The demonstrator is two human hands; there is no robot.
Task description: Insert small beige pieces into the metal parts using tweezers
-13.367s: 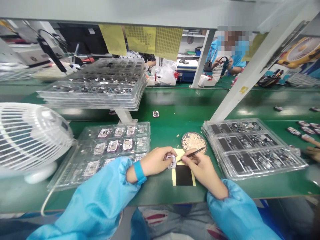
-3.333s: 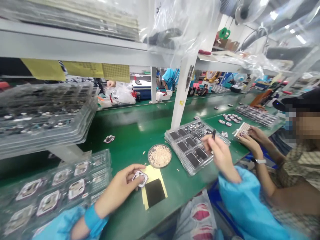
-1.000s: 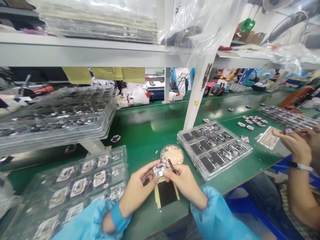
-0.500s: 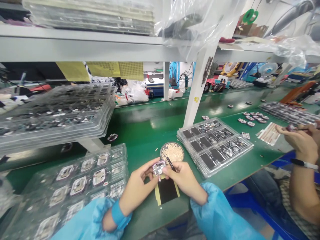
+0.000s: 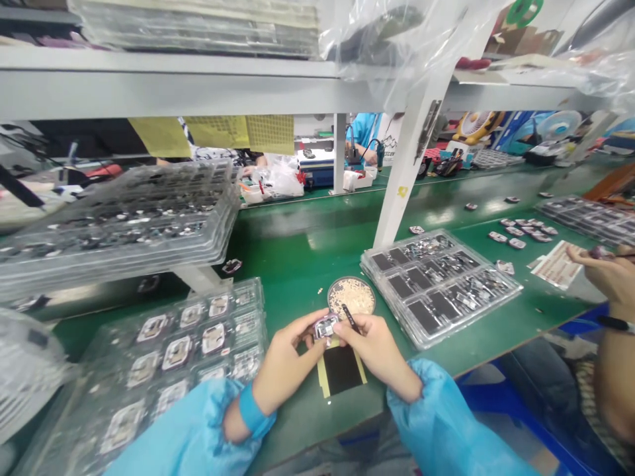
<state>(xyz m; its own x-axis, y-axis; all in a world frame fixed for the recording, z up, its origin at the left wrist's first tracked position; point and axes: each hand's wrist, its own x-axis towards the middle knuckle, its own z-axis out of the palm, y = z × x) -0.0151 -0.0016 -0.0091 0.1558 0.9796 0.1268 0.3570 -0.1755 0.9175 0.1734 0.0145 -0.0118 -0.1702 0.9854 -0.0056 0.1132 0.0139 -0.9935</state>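
My left hand [image 5: 292, 360] is closed around a small device housing [image 5: 325, 326], with a pinkish-purple rim and silvery parts inside. Pinched in my right hand [image 5: 372, 344] are black tweezers [image 5: 350, 318]; my right fingertips also press at the housing's edge. What the tweezer tips hold, if anything, is hidden. Just beyond my hands sits a round dish [image 5: 352, 297] of small cream-coloured pieces. Under them lies a black pad [image 5: 343, 370] edged with yellow tape.
A clear tray [image 5: 163, 370] of similar housings lies left; stacked parts trays [image 5: 119, 218] stand above it. Right is a tray [image 5: 441, 284] of black pieces and metal parts, beside a white shelf post [image 5: 404, 178]. Loose housings [image 5: 526, 228] lie near a co-worker's hand [image 5: 605, 271].
The view has shifted, so most things sit farther right in the picture. My hands keep the same hold on the housing and tweezers. A fan-like white object now shows at the left edge.
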